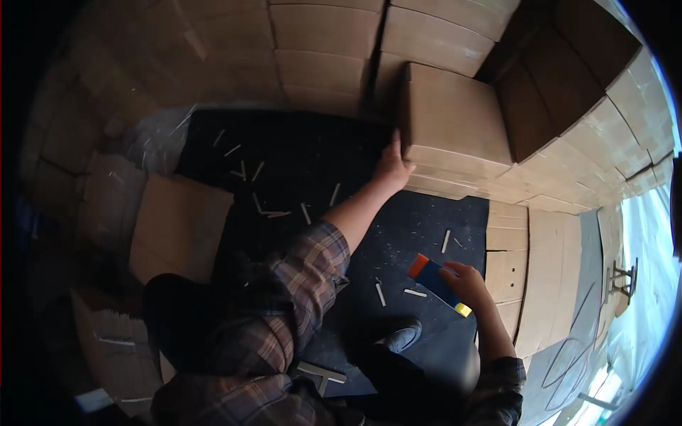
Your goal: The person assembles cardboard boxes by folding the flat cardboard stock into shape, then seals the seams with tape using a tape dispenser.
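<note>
My left hand is at the lower left corner of a brown cardboard box. Its fingers lie along the box's side and the thumb is at the front edge, gripping the corner. The box rests on other flat cardboard cartons. Lower and to the right, my right hand is wrapped around a blue hand-held tool with an orange end and a yellow end. I cannot make out its exact kind. The tool is held above the dark floor.
Stacked cartons wall the back, and more stacks stand at right. Light strips litter the black floor. A lone carton sits at left. Cord lies at lower right, near plastic sheeting.
</note>
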`<state>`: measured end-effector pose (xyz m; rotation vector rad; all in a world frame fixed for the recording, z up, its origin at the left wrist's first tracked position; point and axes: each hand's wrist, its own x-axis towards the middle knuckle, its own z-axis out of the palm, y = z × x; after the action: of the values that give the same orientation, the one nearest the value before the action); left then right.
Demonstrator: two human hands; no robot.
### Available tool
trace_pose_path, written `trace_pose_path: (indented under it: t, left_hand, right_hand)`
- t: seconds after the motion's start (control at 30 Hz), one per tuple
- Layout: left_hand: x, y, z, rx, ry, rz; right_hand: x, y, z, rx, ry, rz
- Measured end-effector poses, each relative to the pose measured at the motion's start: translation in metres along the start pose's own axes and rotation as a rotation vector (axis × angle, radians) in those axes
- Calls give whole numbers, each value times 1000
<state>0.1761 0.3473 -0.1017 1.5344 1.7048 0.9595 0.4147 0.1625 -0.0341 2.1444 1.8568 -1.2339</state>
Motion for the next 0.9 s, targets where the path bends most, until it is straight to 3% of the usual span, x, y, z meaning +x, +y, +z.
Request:
trace_pose_path:
  t: [0.03,0.13,0.2,0.27,0.3,0.4,0.43,0.53,0.57,0.63,0.67,0.7,0.73,0.8,0.87,0.9]
  left_hand:
    - [-11,4,-13,93,-138,-120]
    - [-38,-31,-55,67,-513,-61]
    - [-55,-66,-97,219,-731,-132]
    - [-64,-86,-163,342,-797,-109]
    - [-70,-95,-236,617,-682,-3]
    - [-88,-102,-362,684,-495,-163]
    - [-100,-120,-399,642,-331,-131]
    - [-156,-177,-490,356,84,-273]
    - [-184,-205,-512,208,246,-312]
    - [-251,-237,-543,346,508,-471]
    - [-284,-264,-556,577,533,-573]
    - [-318,-333,-572,629,476,-751]
    - [-354,-363,-570,510,562,-874]
    - [-398,-371,-547,614,879,-1167]
    - [-438,-363,-545,761,469,-1007]
    - [-452,-373,-539,756,474,-1014]
  right_hand:
    - [-6,5,3,35,-19,-14]
    - [-28,14,10,84,14,-96]
    - [-51,2,10,138,21,-118]
    - [-68,-11,3,84,57,-135]
    - [-93,-44,-6,63,70,-154]
    - [-113,-64,-9,90,72,-138]
    - [-121,-74,-10,83,68,-151]
    - [-130,-92,0,131,80,-189]
    - [-134,-101,5,142,72,-209]
    - [-146,-126,12,138,51,-235]
    - [-147,-132,17,168,35,-251]
    - [-148,-134,23,198,18,-264]
    - [-148,-135,29,199,22,-295]
    - [-155,-157,39,266,-6,-273]
    - [-147,-152,51,254,4,-301]
    - [-144,-151,55,246,-8,-284]
